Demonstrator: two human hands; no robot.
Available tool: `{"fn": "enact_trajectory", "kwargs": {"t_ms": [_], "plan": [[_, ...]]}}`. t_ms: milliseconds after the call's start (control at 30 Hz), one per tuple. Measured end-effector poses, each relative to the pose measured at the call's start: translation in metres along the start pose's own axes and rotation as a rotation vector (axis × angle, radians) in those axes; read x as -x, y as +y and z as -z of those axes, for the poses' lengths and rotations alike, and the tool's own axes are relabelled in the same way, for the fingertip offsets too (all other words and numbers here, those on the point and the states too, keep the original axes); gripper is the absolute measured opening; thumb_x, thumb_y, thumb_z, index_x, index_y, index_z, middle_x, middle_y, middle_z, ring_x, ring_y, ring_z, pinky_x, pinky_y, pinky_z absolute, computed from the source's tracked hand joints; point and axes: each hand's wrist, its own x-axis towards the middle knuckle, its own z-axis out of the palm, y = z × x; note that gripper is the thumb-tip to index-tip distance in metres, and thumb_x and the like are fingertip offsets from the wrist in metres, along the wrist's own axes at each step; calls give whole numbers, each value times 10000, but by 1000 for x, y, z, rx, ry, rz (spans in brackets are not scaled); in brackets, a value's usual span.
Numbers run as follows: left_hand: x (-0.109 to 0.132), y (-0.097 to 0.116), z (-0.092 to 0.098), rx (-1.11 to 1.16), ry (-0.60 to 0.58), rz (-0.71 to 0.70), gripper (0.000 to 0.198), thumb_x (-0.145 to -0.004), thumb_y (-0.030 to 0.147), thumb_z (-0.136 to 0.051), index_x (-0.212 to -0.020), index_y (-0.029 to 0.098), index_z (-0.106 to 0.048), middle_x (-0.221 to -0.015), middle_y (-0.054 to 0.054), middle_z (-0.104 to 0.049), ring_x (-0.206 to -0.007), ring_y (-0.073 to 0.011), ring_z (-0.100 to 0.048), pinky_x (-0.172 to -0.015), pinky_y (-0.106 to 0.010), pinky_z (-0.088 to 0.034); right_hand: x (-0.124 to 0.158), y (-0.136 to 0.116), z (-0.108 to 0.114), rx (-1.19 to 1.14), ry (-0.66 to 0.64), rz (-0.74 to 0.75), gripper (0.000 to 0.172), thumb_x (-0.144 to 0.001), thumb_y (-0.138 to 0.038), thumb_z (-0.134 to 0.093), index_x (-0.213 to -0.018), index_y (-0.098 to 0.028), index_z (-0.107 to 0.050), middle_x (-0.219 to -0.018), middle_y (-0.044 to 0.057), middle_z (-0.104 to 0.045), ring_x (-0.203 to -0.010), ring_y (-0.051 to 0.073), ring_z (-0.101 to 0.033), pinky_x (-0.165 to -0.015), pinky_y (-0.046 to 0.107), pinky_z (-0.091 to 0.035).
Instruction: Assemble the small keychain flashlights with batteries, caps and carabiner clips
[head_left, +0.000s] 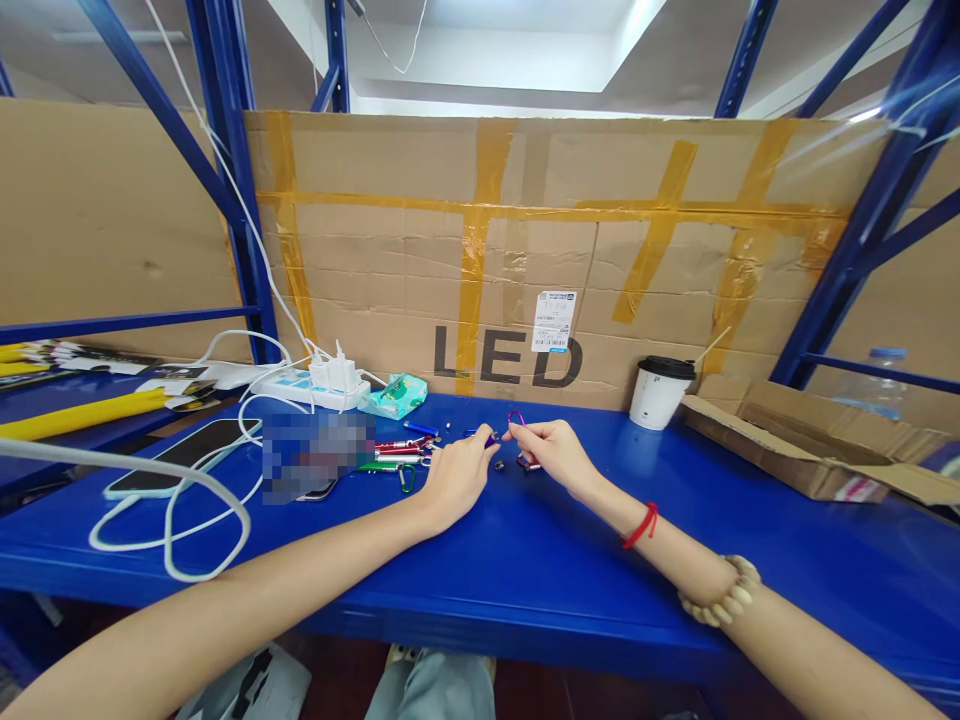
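My left hand (459, 478) is closed over the blue table, its fingers pinching a small dark blue-purple tube (491, 439) that is mostly hidden. Close beside it, my right hand (556, 455) pinches a purple carabiner (515, 417) between thumb and fingertips. Whether the carabiner is joined to the tube I cannot tell. Left of my left hand lie several slim metallic tubes (397, 458) in red, silver and green, with a green carabiner (406, 479) at one end. A small dark piece (500, 466) rests between my hands, and a red piece (529, 464) lies partly under my right hand.
A blue tube (420, 428) lies farther back, near a teal packet (395, 396). White cables loop from a power strip (304, 388) around a phone (184, 455). A lidded paper cup (660, 393) and an open cardboard box (802, 450) stand right. Cardboard (420, 260) walls the back.
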Motion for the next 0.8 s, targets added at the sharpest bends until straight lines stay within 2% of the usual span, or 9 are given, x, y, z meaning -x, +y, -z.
{"fn": "enact_trajectory", "kwargs": {"t_ms": [167,267,400,500,633,800], "plan": [[-3,-5,-3,132,35,23,173,-898,342,-319,-901,221,-443,-723,-32,-588,-692,-206,-583,-573,-255,-336,0,-7,8,44,-75,-19,528,-727,-612,-482,-661,-109,-631,-410,-41,-402,-397,63,-375,-445,208,-331],[-7,-10,-8,411,89,43,240,-898,407,-285,-820,211,-401,-599,17,-492,-563,-149,-499,-540,-245,-318,1,-8,9,141,-110,6,557,-765,-633,-414,-590,-128,-571,-398,-34,-415,-400,66,-391,-464,205,-327],[-8,-9,-10,777,30,-71,293,-876,469,-314,-763,202,-351,-578,53,-403,-518,-91,-380,-518,-215,-317,2,-2,4,117,-328,57,554,-795,-631,-365,-554,-145,-479,-440,-39,-404,-430,65,-380,-487,206,-306],[-6,-6,-7,837,-10,-123,259,-858,431,-384,-757,199,-331,-599,65,-382,-528,-72,-353,-519,-196,-315,1,5,2,90,-384,102,537,-797,-634,-358,-605,-146,-474,-519,-34,-427,-473,70,-390,-502,209,-311],[-6,-6,-6,851,55,-112,250,-831,399,-448,-747,198,-324,-627,65,-375,-530,-65,-372,-515,-193,-319,-1,8,6,184,-415,163,509,-839,-585,-337,-681,-137,-521,-558,-23,-460,-530,82,-409,-550,215,-327],[-8,-9,-8,870,64,-125,213,-841,368,-431,-763,197,-330,-629,66,-357,-519,-60,-365,-520,-197,-331,1,8,8,208,-497,160,512,-862,-562,-309,-635,-140,-489,-571,-15,-454,-553,87,-414,-580,224,-337]]}}
